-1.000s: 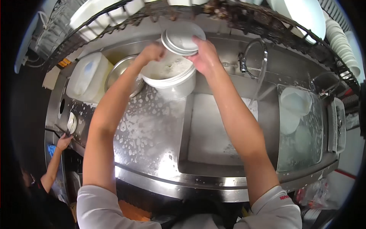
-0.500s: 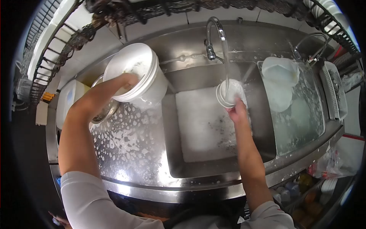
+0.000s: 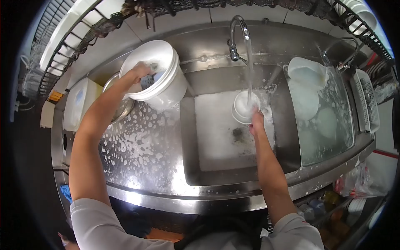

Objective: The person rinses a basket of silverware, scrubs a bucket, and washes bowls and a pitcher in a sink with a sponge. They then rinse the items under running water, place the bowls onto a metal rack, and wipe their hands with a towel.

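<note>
My right hand (image 3: 257, 119) grips the rim of a white bowl (image 3: 243, 115) under the running tap (image 3: 238, 31). Water falls into it, and a second round rim shows, so there may be two bowls stacked. Below lies the foamy water of the middle sink (image 3: 188, 150). Over on the left, my left hand (image 3: 141, 71) reaches into a white bucket (image 3: 168, 85) tilted on the steel counter. Its fingers are bent around something I cannot make out; a dark speckled patch and a bluish piece show just under them.
The right basin (image 3: 327, 143) holds cloudy water with pale dishes under it. A second tap (image 3: 352, 43) and a white cutlery basket (image 3: 366, 100) stand beside it. At left are a metal bowl (image 3: 125, 112) and a plastic container (image 3: 81, 102). A black rack (image 3: 287, 9) hangs overhead.
My left hand has risen out from deeper in the bucket, and the dark speckled patch now shows. The bowl in my right hand has tipped so its inside faces the water stream.
</note>
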`<action>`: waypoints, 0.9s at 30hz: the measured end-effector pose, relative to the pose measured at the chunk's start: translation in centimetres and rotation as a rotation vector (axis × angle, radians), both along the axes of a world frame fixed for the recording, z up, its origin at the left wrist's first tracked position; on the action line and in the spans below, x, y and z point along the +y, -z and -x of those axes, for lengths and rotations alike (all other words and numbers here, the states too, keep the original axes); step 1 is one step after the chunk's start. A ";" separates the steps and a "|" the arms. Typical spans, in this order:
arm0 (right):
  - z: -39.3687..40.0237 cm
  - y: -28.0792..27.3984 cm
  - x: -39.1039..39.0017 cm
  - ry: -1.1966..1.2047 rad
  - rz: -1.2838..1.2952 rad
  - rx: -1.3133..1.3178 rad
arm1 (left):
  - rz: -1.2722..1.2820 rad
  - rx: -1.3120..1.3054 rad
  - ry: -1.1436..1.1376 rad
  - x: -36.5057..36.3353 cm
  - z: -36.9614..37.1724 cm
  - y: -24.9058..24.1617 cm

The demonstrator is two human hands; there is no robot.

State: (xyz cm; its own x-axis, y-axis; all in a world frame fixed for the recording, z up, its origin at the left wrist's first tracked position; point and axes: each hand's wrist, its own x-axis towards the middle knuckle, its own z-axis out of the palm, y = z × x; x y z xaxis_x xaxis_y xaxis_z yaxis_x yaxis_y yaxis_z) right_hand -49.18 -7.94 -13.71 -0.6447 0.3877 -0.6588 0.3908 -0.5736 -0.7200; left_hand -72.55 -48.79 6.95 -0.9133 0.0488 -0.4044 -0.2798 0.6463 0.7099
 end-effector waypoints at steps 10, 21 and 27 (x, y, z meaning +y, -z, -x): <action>-0.1 1.6 1.1 0.060 -0.148 -0.034 | 1.158 0.721 0.373 -2.2 0.2 -4.5; -1.8 -4.1 2.4 -0.081 -0.415 -0.187 | 0.097 0.607 -0.020 17.2 -16.6 0.8; -4.7 -2.6 6.9 0.035 -1.063 -0.249 | -0.690 -0.198 -0.266 32.4 -20.1 15.5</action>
